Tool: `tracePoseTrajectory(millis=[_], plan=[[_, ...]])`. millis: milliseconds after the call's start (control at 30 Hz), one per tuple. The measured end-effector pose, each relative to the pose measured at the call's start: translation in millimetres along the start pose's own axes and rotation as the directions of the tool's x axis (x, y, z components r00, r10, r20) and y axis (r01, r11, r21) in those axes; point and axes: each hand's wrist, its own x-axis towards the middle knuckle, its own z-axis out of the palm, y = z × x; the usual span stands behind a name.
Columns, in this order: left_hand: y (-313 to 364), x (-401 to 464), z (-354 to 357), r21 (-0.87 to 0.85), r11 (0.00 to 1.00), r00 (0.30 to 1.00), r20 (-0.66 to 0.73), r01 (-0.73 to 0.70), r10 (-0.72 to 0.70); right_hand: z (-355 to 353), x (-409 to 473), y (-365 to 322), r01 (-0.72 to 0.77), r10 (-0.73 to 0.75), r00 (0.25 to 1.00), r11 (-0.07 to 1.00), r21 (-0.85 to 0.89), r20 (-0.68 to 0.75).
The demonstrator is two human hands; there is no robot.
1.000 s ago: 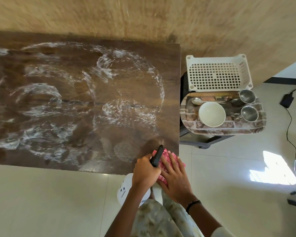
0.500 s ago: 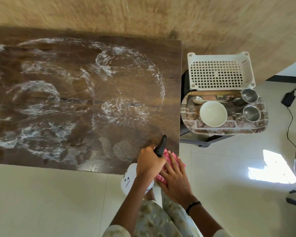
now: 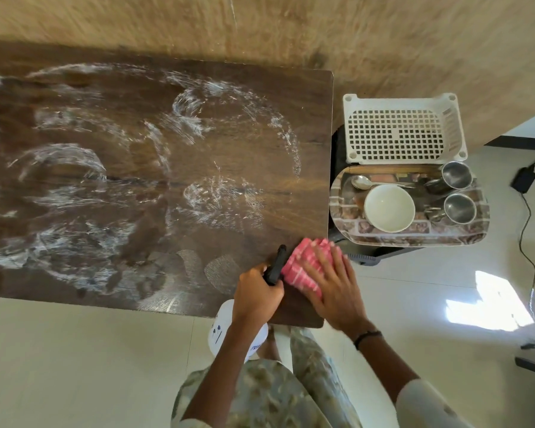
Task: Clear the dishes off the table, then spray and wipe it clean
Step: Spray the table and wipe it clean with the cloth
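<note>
Head view: spray bottle nozzle points away over the worktop; left hand grip curls round it, right hand presses flat-fingered on pink cloth.

Lying streaked with white spray smears across the dark wooden worktop; resting at its near right corner, a folded pink cloth; standing on pale floor tiles.

A dark wooden table streaked with white foam; a folded pink cloth lies flat at its five o'clock corner.
</note>
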Motion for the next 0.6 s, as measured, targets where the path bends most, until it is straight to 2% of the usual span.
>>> tracePoseTrajectory(millis=[100, 200, 300, 367, 467, 533, 600], plan=[[-9, 3, -3, -0.071, 0.998, 0.999, -0.055, 0.000, -0.003, -13, 53, 12, -0.046, 0.046, 0.999, 0.999, 0.001, -0.005], [-11, 4, -8, -0.121, 0.992, 0.996, -0.083, -0.020, 0.010, -22, 98, -12, -0.072, 0.073, 0.997, 0.997, 0.009, -0.024], [-10, 5, -13, -0.145, 0.989, 0.995, -0.099, -0.031, 0.017, -15, 106, -51, 0.045, -0.045, 0.999, 0.999, 0.015, -0.018], [-9, 6, -16, -0.168, 0.986, 0.995, -0.103, -0.018, 0.001, -5, 85, -67, 0.142, -0.142, 0.989, 0.990, 0.003, 0.050], [-7, 9, -21, -0.178, 0.984, 0.995, -0.096, -0.002, -0.015, 1, 42, -53, 0.291, -0.290, 0.954, 0.957, -0.001, 0.073], [-5, 12, -24, -0.171, 0.985, 0.996, -0.088, -0.016, 0.001, -3, 30, -26, 0.324, -0.321, 0.946, 0.945, -0.056, 0.056], [-5, 15, -26, -0.166, 0.986, 0.995, -0.095, -0.020, 0.004, -8, 37, 1, 0.273, -0.267, 0.961, 0.957, -0.096, 0.066]])
